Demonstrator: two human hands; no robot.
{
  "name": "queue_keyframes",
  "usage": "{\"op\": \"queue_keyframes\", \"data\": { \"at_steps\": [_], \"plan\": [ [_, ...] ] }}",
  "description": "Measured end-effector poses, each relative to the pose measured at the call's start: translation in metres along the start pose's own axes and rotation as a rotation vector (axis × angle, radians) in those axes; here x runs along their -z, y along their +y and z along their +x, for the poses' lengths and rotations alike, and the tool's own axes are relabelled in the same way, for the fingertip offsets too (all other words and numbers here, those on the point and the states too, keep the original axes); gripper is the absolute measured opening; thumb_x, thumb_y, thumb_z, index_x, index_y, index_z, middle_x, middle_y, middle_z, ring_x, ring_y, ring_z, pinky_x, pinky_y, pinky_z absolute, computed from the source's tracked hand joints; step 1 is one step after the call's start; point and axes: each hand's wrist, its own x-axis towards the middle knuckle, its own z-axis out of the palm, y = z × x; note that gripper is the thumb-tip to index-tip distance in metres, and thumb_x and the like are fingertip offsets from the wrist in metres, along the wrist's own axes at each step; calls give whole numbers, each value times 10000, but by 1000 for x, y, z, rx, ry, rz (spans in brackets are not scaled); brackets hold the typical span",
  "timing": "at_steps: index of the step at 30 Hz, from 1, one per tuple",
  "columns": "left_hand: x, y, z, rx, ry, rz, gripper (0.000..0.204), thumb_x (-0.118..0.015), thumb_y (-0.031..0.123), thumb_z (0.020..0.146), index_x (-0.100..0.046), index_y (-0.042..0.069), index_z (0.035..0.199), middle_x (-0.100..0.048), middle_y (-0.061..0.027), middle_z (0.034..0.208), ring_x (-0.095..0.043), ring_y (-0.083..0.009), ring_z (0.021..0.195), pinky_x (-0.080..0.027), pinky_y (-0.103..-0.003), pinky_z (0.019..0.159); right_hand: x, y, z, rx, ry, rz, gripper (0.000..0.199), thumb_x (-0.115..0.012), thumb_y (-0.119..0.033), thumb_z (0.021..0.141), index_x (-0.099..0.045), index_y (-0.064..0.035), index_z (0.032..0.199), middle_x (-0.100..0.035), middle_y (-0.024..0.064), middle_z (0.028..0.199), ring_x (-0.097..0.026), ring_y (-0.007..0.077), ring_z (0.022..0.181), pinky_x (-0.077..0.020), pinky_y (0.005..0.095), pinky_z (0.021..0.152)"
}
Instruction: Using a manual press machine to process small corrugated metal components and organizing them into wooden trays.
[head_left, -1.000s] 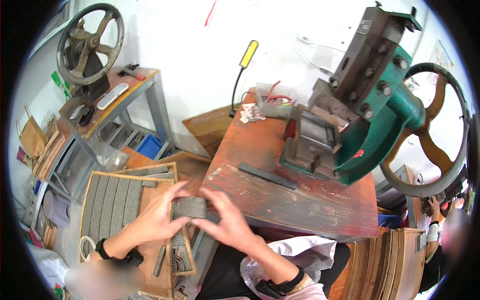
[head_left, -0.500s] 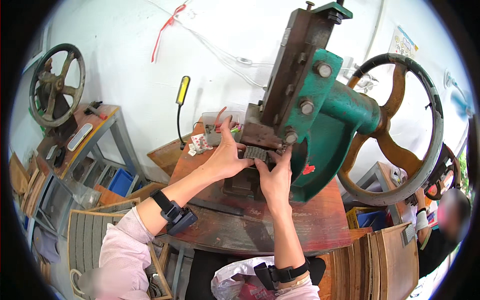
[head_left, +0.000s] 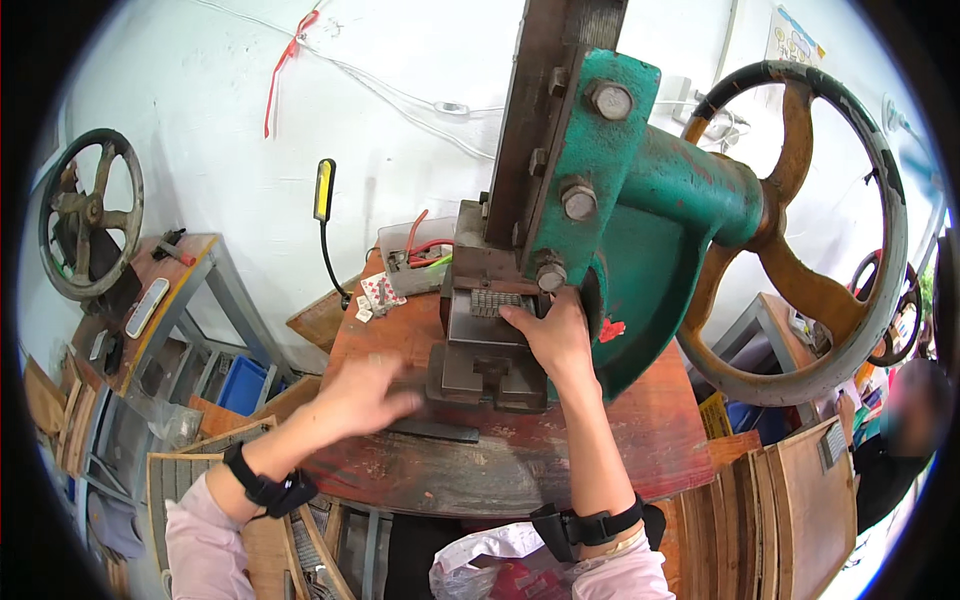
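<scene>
A small grey block (head_left: pixel 495 302) with a finely ridged top lies on the flat metal plate (head_left: pixel 480 327) of a green hand press (head_left: pixel 640 200), under its ram. My right hand (head_left: pixel 562 340) has its thumb at the block's right end; its other fingers are partly hidden beside the press. To the left of the press base, my left hand (head_left: pixel 365 397) hangs over the table, blurred by motion. Its thumb stands apart from the fingers, and nothing shows in it. Below the plate sits a slotted steel base (head_left: pixel 490 375).
A dark flat bar (head_left: pixel 432 431) lies on the wooden table (head_left: pixel 440 475). A clear bin (head_left: pixel 415 268) with red-handled tools stands behind, near a yellow lamp (head_left: pixel 324 190). The press's large handwheel (head_left: pixel 890 200) is at right. Wooden trays (head_left: pixel 800 520) stand lower right, by another person.
My left hand has left the block and moved down and left. My right hand stays at the block, which now lies under the ram. The head view has shifted, with the press appearing larger.
</scene>
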Motion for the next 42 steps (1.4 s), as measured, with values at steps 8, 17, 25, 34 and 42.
{"op": "queue_keyframes", "data": {
  "at_steps": [8,17,25,34,42],
  "plan": [
    [-10,2,-40,-466,382,41,294,-698,200,798,-636,77,1058,-624,-85,1086,-593,-263,901,-423,-362,792,-4,5,3,57,-24,35,808,-746,-193,729,-310,40,1368,-384,231,1390,-378,353,1296,-320,410,1065],
    [21,47,43,-5,539,4,440,-740,441,709,-676,102,981,-627,-109,937,-611,-293,883,-465,-390,771,40,6,-68,299,-86,5,770,-709,-219,783,-293,63,1366,-376,292,1350,-401,427,1246,-365,432,1025],
    [8,58,56,180,449,253,546,-568,491,856,-520,148,1279,-425,-204,1354,-263,-401,1324,-191,-589,1042,151,-6,-116,530,-69,-315,670,-710,-195,798,-373,55,1321,-437,260,1301,-432,393,1228,-380,420,1011],
    [19,73,65,255,156,206,611,-403,564,911,-398,203,1405,-279,-210,1459,-132,-400,1385,-97,-606,1069,225,-37,-122,629,202,-239,577,-732,-72,745,-492,-20,1267,-536,163,1222,-568,279,1080,-498,343,857],
    [12,78,63,213,242,242,601,-424,576,903,-462,196,1368,-296,-206,1462,-172,-399,1369,-93,-633,1049,265,-61,-101,742,495,-164,314,-629,4,840,-587,-18,1150,-587,116,1142,-594,174,1014,-507,288,841]
  ]
}}
